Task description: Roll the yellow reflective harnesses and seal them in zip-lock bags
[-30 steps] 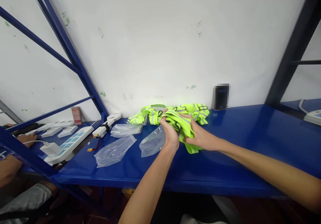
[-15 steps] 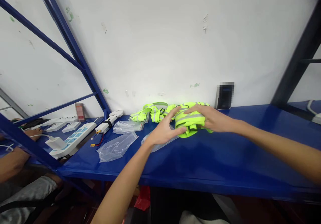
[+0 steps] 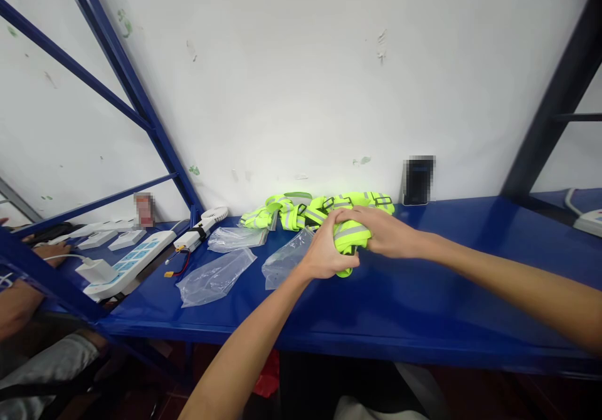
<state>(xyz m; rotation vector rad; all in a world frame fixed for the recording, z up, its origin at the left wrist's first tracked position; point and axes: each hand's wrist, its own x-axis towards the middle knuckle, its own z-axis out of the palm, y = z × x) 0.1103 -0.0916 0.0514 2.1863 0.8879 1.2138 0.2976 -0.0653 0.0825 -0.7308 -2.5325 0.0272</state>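
Note:
A folded neon-yellow reflective vest (image 3: 348, 234) is squeezed between both my hands just above the blue shelf (image 3: 423, 294). My left hand (image 3: 324, 254) wraps round its left side with fingers closed. From the right, my right hand (image 3: 383, 232) clasps its top. More neon-yellow vests (image 3: 291, 210) lie in a heap right behind, against the white wall. A clear plastic bag (image 3: 285, 260) lies directly left of my left hand.
Two more clear bags (image 3: 216, 279) lie on the shelf to the left. Farther left are a small white fan (image 3: 202, 225), a power strip (image 3: 126, 263) with a plug, and another person's hand (image 3: 47, 251). A dark blurred object (image 3: 417, 180) leans on the wall. Blue rack posts stand at both sides.
Both hands pressed the vest flat on the shelf half a second ago; now they have closed round it and squeezed it into a smaller bundle.

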